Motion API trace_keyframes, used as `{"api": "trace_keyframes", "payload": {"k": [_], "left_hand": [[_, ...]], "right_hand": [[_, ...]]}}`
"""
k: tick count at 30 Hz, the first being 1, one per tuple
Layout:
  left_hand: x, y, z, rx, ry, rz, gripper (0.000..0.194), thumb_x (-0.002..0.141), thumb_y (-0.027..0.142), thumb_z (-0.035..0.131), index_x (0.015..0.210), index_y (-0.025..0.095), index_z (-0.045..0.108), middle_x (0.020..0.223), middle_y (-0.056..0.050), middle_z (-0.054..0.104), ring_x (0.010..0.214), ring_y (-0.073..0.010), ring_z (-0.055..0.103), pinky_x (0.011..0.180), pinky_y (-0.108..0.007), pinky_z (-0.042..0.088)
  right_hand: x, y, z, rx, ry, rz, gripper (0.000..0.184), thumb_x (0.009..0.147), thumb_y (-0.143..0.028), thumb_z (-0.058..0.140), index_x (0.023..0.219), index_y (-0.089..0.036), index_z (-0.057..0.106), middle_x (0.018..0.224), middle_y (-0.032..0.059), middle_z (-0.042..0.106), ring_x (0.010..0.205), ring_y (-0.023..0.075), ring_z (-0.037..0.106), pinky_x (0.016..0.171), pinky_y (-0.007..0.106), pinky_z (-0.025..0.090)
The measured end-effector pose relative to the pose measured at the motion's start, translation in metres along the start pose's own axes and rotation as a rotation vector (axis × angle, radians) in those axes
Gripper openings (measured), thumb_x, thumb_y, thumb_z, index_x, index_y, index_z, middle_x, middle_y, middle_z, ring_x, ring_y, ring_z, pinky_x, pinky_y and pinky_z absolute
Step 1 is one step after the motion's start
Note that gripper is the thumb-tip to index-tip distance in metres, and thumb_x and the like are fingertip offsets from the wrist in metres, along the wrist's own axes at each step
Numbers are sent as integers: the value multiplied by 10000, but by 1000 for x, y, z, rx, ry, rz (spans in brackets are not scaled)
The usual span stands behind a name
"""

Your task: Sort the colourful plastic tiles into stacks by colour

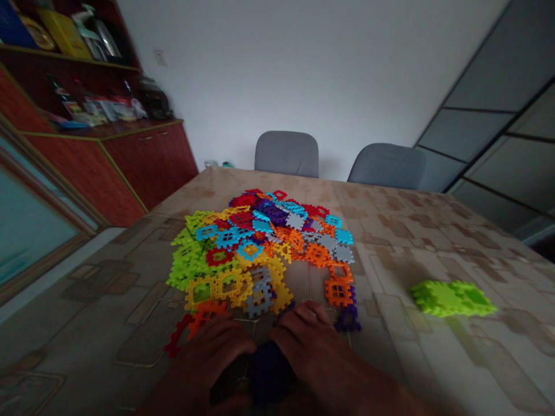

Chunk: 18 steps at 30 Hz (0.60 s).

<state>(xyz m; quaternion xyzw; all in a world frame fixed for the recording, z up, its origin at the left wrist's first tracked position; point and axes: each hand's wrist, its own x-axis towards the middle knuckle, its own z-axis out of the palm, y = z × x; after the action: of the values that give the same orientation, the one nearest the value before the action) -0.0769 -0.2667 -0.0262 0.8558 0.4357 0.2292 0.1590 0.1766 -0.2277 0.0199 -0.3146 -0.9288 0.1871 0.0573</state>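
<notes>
A heap of flat, notched plastic building tiles [260, 248] in green, yellow, orange, blue, red, purple and grey lies on the patterned table [411, 231]. Close to the near edge, my left hand [208, 364] and my right hand [316, 352] curl together around a dark purple piece [269, 372], which shows between them. Both hands rest just in front of the heap, next to loose red, orange and purple tiles. Off to the right, a green block built of joined tiles [451, 297] sits alone.
Two grey chairs [286, 153] stand at the far side of the table. A red-brown cabinet with cluttered shelves [108, 115] fills the left wall. Dark panelled doors [498, 127] stand at the right.
</notes>
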Motion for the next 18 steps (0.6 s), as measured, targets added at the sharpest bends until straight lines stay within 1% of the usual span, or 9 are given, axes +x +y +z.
{"api": "trace_keyframes", "payload": {"k": [2,5,7,9,11,12,14,16,18], "left_hand": [[0,2,-3,50,15,31,544,765,411,837,1235,323,578,1166,4,730,1060,-242,683,947,-308,519],[0,6,-3,129,43,91,867,707,498,875,1420,305,422,1283,-37,701,1119,-267,676,1023,-339,501],[0,8,2,151,56,107,979,682,545,884,1464,282,357,1293,-66,698,1123,-287,680,1062,-372,484],[0,8,12,147,84,102,967,669,493,882,1449,277,353,1249,-75,713,1087,-306,693,1054,-405,492],[1,6,22,121,109,56,893,642,338,847,1403,290,383,1208,-67,715,1061,-319,693,1015,-426,512],[1,5,27,101,119,30,868,617,271,812,1380,297,400,1196,-64,710,1056,-323,688,988,-428,524],[2,1,34,62,121,-19,842,593,197,754,1359,306,422,1210,-69,688,1078,-331,670,948,-428,536],[3,-2,37,40,96,-61,824,607,163,738,1359,313,436,1233,-73,667,1108,-331,652,939,-428,535],[5,-5,37,30,71,-107,818,628,148,744,1369,322,444,1242,-70,655,1118,-325,644,953,-436,527]], "right_hand": [[0,0,0,8,-1,-5,592,784,-520,817,1214,-171,608,1162,96,668,1101,292,563,1028,425,377],[-1,1,1,22,-2,-10,680,723,-464,876,1258,-165,583,1214,106,660,1115,292,557,1061,422,362],[0,1,4,41,-24,7,696,722,-438,879,1280,-157,571,1239,116,652,1144,297,549,1094,431,333],[2,1,8,57,-58,28,679,754,-419,851,1304,-146,561,1246,129,649,1161,303,543,1104,440,316],[3,1,13,80,-74,34,657,777,-392,827,1320,-146,552,1246,129,647,1163,300,539,1092,427,318],[5,2,16,97,-65,36,644,784,-375,817,1325,-152,547,1245,123,648,1163,294,538,1085,418,320],[7,3,19,146,-19,38,630,788,-365,801,1326,-169,538,1232,102,653,1155,278,540,1074,405,319],[9,7,21,190,33,50,613,775,-357,795,1302,-177,538,1214,87,658,1137,267,545,1065,399,318],[11,11,20,205,58,59,622,744,-348,813,1278,-180,541,1207,83,660,1125,267,544,1061,399,315]]}}
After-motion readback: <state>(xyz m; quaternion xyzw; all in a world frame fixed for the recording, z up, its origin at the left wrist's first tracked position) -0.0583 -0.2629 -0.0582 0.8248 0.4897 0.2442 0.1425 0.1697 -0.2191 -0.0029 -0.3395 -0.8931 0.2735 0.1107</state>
